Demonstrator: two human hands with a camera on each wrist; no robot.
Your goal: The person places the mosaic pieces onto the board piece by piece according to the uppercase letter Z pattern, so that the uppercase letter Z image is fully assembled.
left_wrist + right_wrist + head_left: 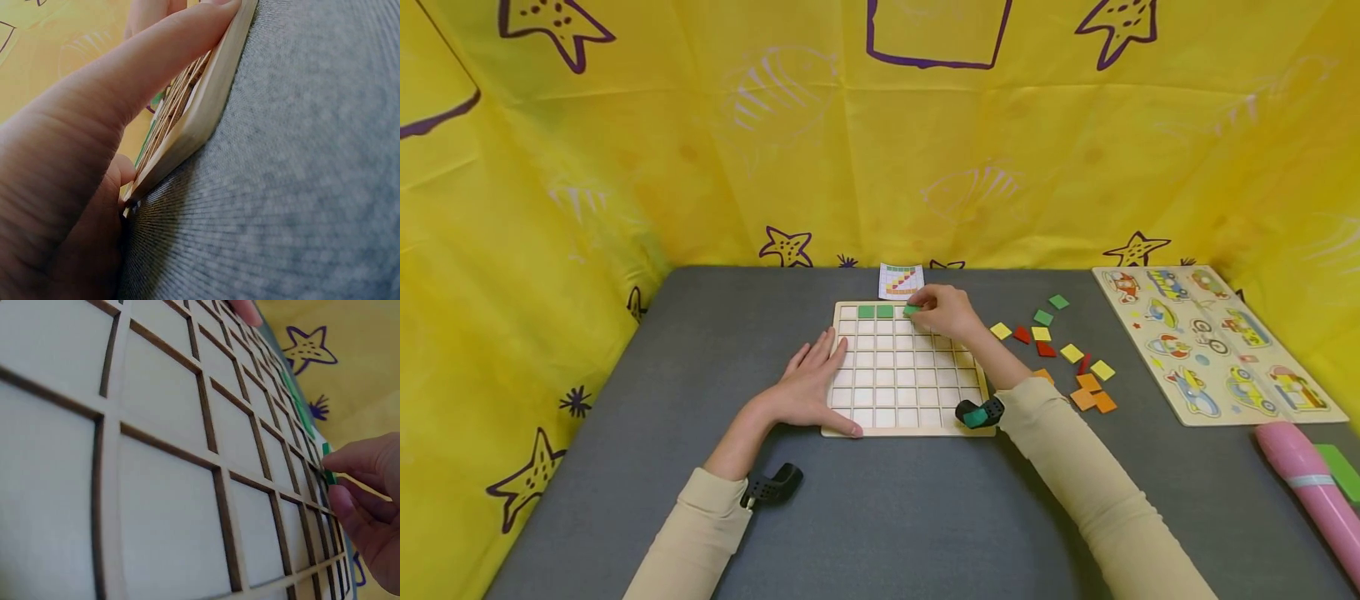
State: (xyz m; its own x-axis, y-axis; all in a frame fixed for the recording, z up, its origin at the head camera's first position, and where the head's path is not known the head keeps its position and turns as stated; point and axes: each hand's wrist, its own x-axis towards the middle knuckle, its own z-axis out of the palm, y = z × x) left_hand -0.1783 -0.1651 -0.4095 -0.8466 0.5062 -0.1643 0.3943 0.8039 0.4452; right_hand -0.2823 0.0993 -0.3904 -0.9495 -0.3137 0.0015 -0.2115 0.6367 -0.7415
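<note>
Two green tiles [866, 312] in the far row of your wooden grid board [907, 378], a third tile [910, 311] pinched in your right hand [946, 312] at that row, your left hand [808, 386] spread, fingers extended, along the board's left edge

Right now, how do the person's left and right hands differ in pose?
The left hand lies spread, while the right hand pinches a green tile. The left hand rests at the left side of the grid board; the right hand is near its far edge. Both extend from beige sleeves.
</note>
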